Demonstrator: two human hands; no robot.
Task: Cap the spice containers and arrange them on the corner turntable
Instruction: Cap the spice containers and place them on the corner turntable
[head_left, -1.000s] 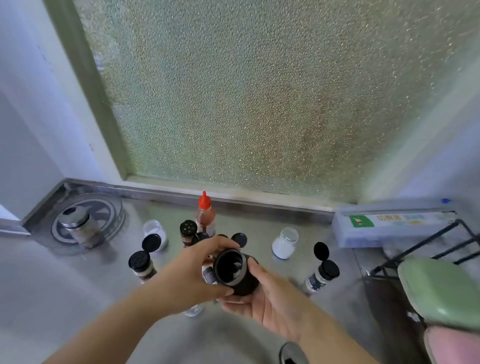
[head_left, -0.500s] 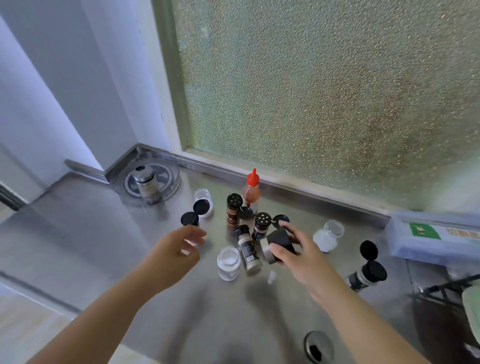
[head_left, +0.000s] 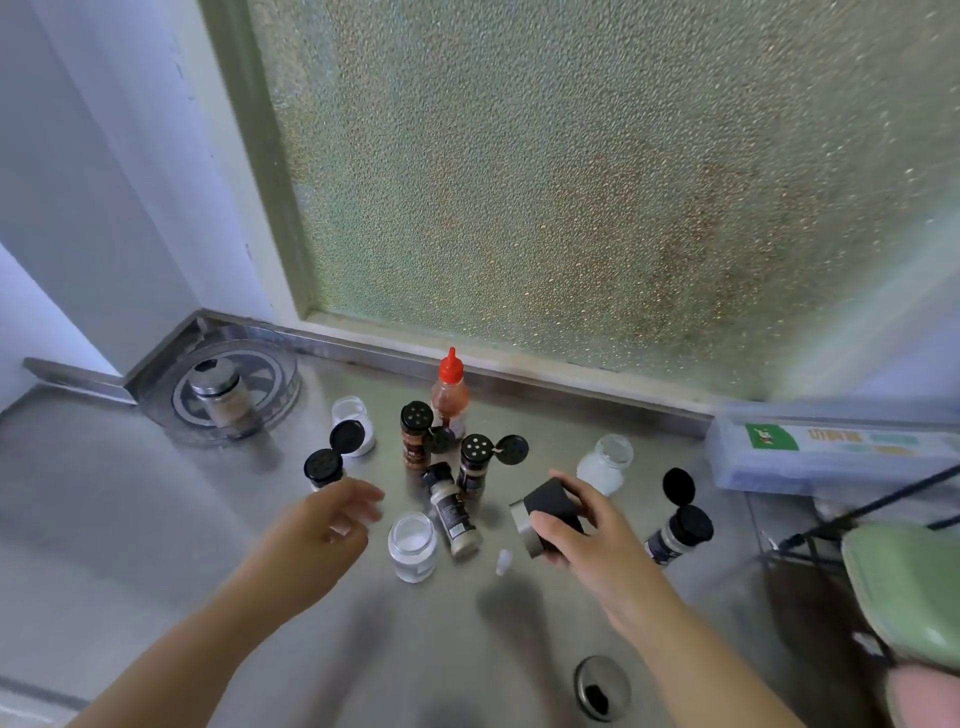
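Steel counter (head_left: 130, 545) under a frosted window. Right hand (head_left: 587, 540), at about 4 o'clock from the cluster of containers, is closed around a black cap with a silver rim (head_left: 545, 512), thumb across its front, held tilted above the counter. Left hand (head_left: 322, 525), at 8 o'clock from the cluster, hangs loosely curled with fingers apart and nothing in it, just beside an open clear jar of white powder (head_left: 412, 545). The corner turntable (head_left: 280, 395) sits at 10 o'clock, against the wall corner, carrying one upright jar with a steel lid (head_left: 221, 392). On the counter: a shaker with its flip lid open (head_left: 323, 467) at 9 o'clock; a white jar (head_left: 353, 423) behind it; two black-topped shakers with lids open (head_left: 416, 436) and (head_left: 474, 462); a red-capped sauce bottle (head_left: 450, 397) at 12 o'clock; a leaning bottle (head_left: 451, 512) at centre; an uncapped white jar (head_left: 605, 462) at 2 o'clock; a tilted shaker, lid open (head_left: 675, 530), at 3 o'clock.
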